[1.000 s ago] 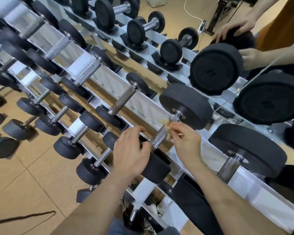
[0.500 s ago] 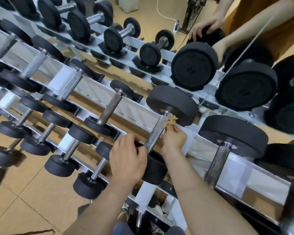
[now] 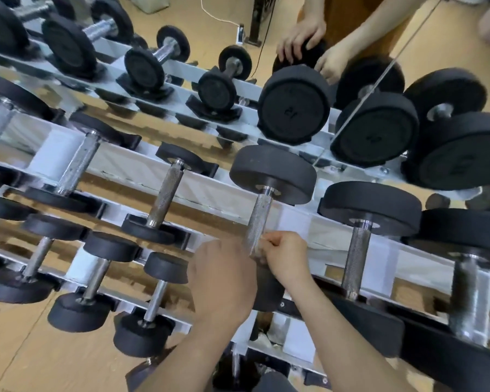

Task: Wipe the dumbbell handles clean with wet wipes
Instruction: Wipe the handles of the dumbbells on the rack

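I see a tan wood-pattern floor [image 3: 26, 349] beneath a white, tiered metal rack [image 3: 210, 190]. Past the rack's far edge, a white cable [image 3: 218, 19] trails across the floor towards a black stand [image 3: 256, 21].

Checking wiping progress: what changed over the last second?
The right hand, pinching the wipe, slid down the handle from the far weight head to its near end. The left hand stayed gripping the near weight head.

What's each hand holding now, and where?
Right hand pinches the lower end of the knurled steel dumbbell handle. Left hand grips that dumbbell's near black rubber head.
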The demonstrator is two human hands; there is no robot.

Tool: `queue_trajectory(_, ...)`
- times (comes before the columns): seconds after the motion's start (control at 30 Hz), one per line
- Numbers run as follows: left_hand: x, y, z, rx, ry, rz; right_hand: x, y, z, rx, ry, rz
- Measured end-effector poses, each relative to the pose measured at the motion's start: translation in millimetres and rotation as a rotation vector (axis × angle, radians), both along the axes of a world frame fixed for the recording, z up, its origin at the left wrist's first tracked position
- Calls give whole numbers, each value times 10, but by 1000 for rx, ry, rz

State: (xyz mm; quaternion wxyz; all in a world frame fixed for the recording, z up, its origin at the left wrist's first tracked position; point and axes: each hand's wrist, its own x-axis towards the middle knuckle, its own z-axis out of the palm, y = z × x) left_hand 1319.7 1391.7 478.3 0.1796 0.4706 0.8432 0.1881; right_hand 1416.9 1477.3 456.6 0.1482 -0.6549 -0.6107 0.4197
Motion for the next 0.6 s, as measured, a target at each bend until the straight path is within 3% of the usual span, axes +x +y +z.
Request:
queue_trajectory(0.1,-2,-3,-6,-10,-5,-7,21,170,39,-99,140,-181)
queue_trajectory(0.2,5,3,7,-7,-24,-7,-104,316,107,-39,216,-310)
queue_trajectory(0.3,2,-14,12,28,-16,3,-143,87,208,3,-77,-54)
queue_trajectory(0.37,3,-1,12,58,-31,30,-117,-37,315,-102,-203,130)
queue_trajectory(0.47,22,-6,17,85,-70,49,-108,60,435,-280,-217,303)
queue_trajectory(0.53,17,-13,22,110,-109,66,-172,114,466,-276,-220,424)
queue_trajectory(0.6,5,-24,28,124,-152,73,-170,75,448,-264,-206,405)
